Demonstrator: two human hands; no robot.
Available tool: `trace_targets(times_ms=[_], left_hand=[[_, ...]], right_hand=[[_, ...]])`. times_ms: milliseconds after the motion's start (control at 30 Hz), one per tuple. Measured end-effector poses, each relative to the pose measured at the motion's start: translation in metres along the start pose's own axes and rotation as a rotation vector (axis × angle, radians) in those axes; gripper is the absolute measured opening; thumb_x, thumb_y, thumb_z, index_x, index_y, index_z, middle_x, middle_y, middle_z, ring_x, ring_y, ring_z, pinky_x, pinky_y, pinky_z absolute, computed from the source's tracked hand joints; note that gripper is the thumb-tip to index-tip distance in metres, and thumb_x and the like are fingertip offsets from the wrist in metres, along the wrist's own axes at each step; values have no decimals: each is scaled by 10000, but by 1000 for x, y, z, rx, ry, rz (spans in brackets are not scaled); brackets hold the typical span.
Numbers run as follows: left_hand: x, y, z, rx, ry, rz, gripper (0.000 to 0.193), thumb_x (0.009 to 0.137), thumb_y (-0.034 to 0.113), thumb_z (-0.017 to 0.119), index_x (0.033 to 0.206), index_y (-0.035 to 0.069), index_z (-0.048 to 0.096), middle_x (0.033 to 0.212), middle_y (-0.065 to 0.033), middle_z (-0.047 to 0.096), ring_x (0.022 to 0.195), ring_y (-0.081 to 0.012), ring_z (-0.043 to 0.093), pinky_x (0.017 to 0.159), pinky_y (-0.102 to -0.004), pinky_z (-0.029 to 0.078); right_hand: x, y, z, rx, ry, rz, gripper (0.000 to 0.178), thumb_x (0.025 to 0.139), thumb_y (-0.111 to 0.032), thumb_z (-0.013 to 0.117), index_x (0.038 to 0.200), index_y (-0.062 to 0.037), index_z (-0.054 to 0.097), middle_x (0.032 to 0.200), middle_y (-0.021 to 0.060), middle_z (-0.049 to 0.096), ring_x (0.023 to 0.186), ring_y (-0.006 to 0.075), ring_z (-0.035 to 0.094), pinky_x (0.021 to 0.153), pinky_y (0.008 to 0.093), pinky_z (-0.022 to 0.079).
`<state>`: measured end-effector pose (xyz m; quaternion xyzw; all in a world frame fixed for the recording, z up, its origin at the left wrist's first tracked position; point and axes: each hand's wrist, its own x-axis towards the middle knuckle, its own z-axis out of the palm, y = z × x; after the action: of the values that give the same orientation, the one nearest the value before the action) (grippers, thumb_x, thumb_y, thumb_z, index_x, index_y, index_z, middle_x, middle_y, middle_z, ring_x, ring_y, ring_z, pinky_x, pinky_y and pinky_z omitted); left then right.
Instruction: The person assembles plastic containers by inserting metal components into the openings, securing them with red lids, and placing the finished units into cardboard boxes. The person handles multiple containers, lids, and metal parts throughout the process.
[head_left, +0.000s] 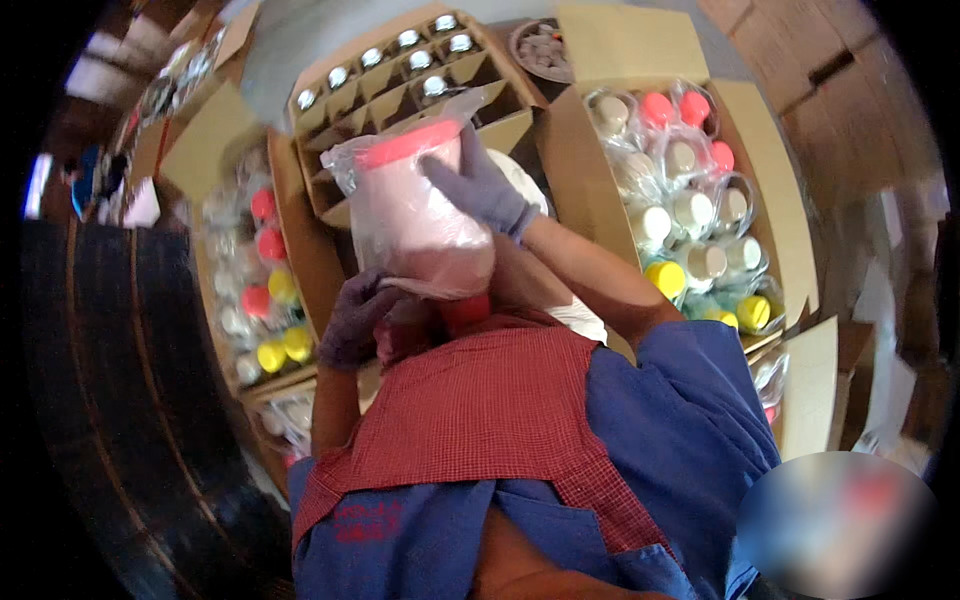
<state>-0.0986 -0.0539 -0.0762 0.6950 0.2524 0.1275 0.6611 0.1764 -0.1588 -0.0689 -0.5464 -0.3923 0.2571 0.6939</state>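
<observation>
Held upright against my apron is a pale pink container [420, 210] with a red lid, wrapped in a clear plastic bag. My right hand [478, 188], in a purple-grey glove, grips its upper right side just below the lid. At its lower left, my left hand [358, 318], gloved the same way, has its fingers curled round the gathered plastic. The container's underside and part of the left fingers' grip are hidden.
Ahead, a divided carton [513, 62] holds several silver-capped bottles. Cartons at left [215, 138] and right [628, 45] hold bagged containers with red, yellow, white and tan lids. A round basket [541, 50] stands beyond. Stacked brown boxes [835, 110] line the right.
</observation>
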Motion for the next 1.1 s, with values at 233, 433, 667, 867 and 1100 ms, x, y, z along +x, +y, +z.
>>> trace_targets(times_ms=[233, 433, 667, 867, 1100], left_hand=[[-2, -23, 1, -124, 283, 217, 656, 818, 22, 605, 1392, 15, 287, 1012, -37, 557, 901, -136, 546, 787, -278, 469], [58, -18, 41, 251, 232, 609, 1137, 610, 329, 839, 1451, 11, 143, 1345, -164, 361, 1205, -305, 405, 1031, -410, 333], [93, 186, 24, 1644, 324, 839, 192, 853, 230, 583, 939, 60, 607, 780, -106, 647, 696, -282, 654, 621, -375, 527], [185, 133, -99, 433, 663, 675, 267, 879, 278, 565, 1048, 72, 582, 986, -125, 605, 902, -266, 575, 850, -414, 430], [-23, -61, 29, 1156, -169, 506, 377, 888, 302, 563, 1167, 48, 554, 1211, -141, 552, 1137, -261, 512, 1050, -391, 345]], right_hand=[[-76, -62, 60, -807, -171, -363, 730, 723, -382, 773, 1216, 36, 435, 1081, 243, 520, 987, 346, 536, 861, 402, 436], [-6, -88, 8, -513, -233, -512, 361, 791, -149, 701, 1109, -21, 587, 1068, 165, 605, 1028, 322, 573, 924, 385, 444], [55, -159, 12, -293, -111, -236, 255, 979, -186, 434, 1083, -6, 581, 1070, 133, 630, 968, 222, 610, 901, 368, 479], [63, -115, 14, -1045, -647, -702, 408, 919, -219, 483, 1244, 24, 521, 1139, 200, 607, 1088, 344, 571, 1003, 423, 411], [37, -70, -11, -427, -506, -47, 486, 1022, -276, 269, 1163, 75, 574, 1080, 168, 653, 1026, 232, 610, 921, 347, 461]])
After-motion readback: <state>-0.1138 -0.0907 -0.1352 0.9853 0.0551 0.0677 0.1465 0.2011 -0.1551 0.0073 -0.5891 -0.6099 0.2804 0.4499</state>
